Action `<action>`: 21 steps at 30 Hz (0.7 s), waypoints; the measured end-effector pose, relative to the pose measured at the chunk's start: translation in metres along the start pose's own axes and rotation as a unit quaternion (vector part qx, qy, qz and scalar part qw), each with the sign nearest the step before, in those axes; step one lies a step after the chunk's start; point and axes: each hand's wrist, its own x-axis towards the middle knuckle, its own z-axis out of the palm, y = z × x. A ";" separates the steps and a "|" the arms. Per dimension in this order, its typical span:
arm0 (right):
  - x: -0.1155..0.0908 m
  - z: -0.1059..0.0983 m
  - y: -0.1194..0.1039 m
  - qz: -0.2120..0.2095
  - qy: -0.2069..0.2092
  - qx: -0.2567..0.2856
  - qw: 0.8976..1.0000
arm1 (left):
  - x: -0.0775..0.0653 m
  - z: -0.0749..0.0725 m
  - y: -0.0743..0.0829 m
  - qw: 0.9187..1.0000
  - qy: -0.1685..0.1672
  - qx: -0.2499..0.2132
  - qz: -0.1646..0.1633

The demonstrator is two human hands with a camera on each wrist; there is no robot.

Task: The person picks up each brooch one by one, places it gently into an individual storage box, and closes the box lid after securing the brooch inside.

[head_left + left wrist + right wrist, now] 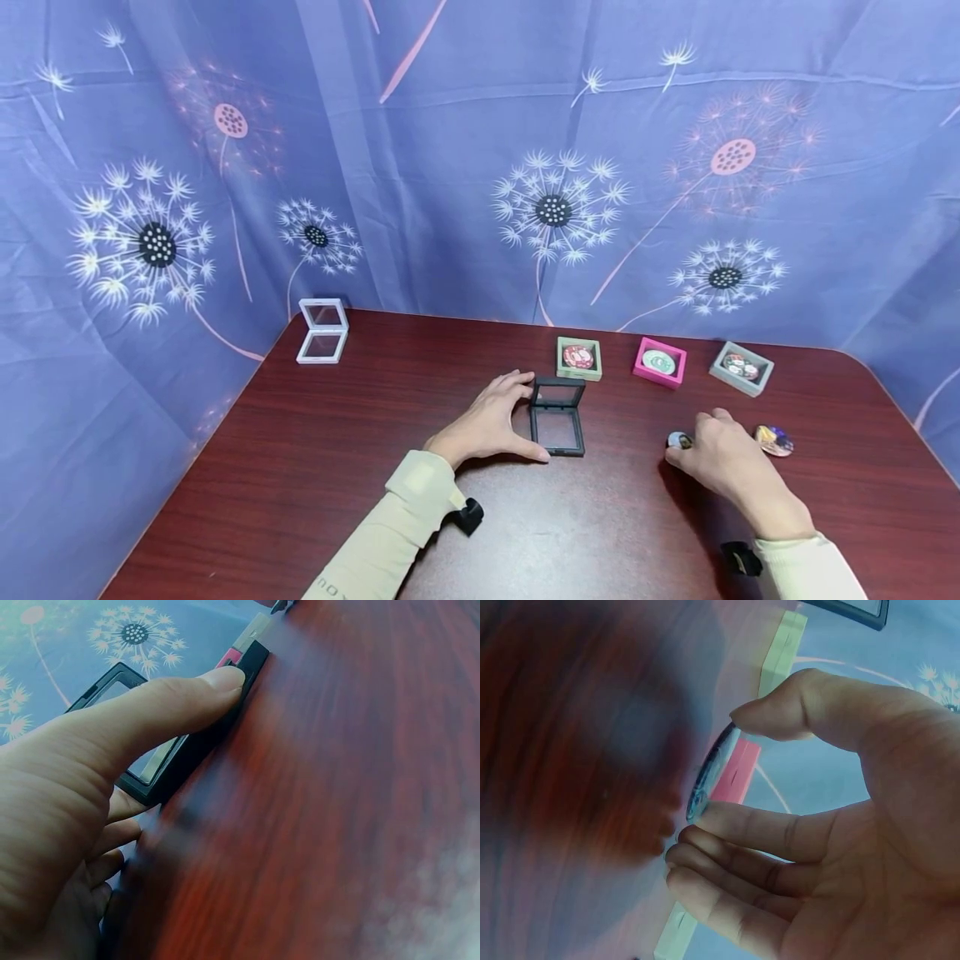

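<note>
A black display frame (557,427) with clear panels lies opened on its hinge, its lid raised at the back. My left hand (487,421) holds it from the left, thumb on the front edge and fingers by the lid; the left wrist view shows the thumb (217,686) pressed against the black rim. Between thumb and index finger my right hand (723,462) pinches a round badge (711,772) by its edges, low over the table. The hand partly hides this badge in the head view. Just right of that hand lies another colourful round badge (774,441).
Along the back stand a green frame (562,372), a pink frame (660,381) and a grey frame (738,383), each with a round badge inside. An opened white frame (323,347) stands at the far left corner. A blue dandelion-print curtain (450,208) borders the dark red table (300,467).
</note>
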 end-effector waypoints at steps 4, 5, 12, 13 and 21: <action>0.001 0.001 -0.007 -0.002 -0.004 0.004 1.000 | 0.000 0.000 0.000 1.000 0.001 -0.002 -0.001; 0.002 0.001 -0.009 -0.002 -0.006 0.004 1.000 | 0.000 0.001 -0.001 1.000 0.002 -0.002 -0.002; 0.002 0.003 -0.019 -0.017 0.011 0.004 1.000 | 0.001 0.001 0.000 1.000 0.002 -0.001 -0.005; 0.002 0.003 -0.021 -0.018 0.013 0.005 1.000 | 0.001 0.001 0.000 1.000 0.002 -0.003 -0.004; 0.007 0.003 -0.033 -0.013 -0.007 0.007 1.000 | 0.000 0.002 0.000 1.000 0.006 -0.005 -0.004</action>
